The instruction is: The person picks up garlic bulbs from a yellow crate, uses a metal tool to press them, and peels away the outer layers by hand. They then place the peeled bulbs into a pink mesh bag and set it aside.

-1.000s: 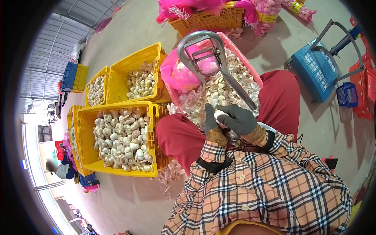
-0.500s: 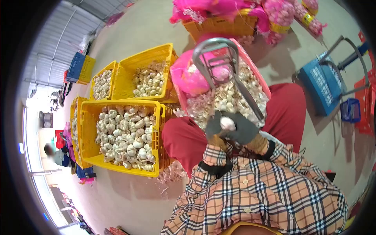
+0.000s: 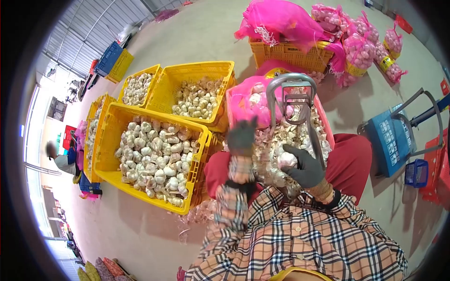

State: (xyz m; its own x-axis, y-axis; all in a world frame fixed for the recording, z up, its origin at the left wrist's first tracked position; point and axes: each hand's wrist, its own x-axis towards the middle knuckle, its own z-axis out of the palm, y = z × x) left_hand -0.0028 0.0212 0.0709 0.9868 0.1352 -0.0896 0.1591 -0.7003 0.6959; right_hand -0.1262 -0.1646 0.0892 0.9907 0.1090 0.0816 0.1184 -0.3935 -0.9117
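Note:
My right hand (image 3: 305, 166), in a dark glove, is closed around a garlic bulb (image 3: 287, 160) above the pink crate. My left hand (image 3: 241, 136), gloved too, is raised at the crate's left side and smeared by motion, so its fingers cannot be made out. Between my knees stands the pink crate (image 3: 329, 130), full of loose garlic and papery skins (image 3: 269, 161). A pink mesh bag (image 3: 241, 100) with bulbs in it lies at the crate's far left. Over the crate rises a grey metal frame (image 3: 294, 77) with a curved top.
On my left stand a large yellow crate of garlic bulbs (image 3: 104, 161) and another yellow crate (image 3: 161, 93) behind it. A blue scale (image 3: 391, 140) is at right. Ahead are a pile of pink mesh (image 3: 281, 21) and filled garlic bags (image 3: 358, 54). A person (image 3: 65, 161) is far left.
My hands were together around a bulb and have parted. The left has moved left, away from it; the right keeps a bulb. The view has shifted, so the crates appear lower and farther right.

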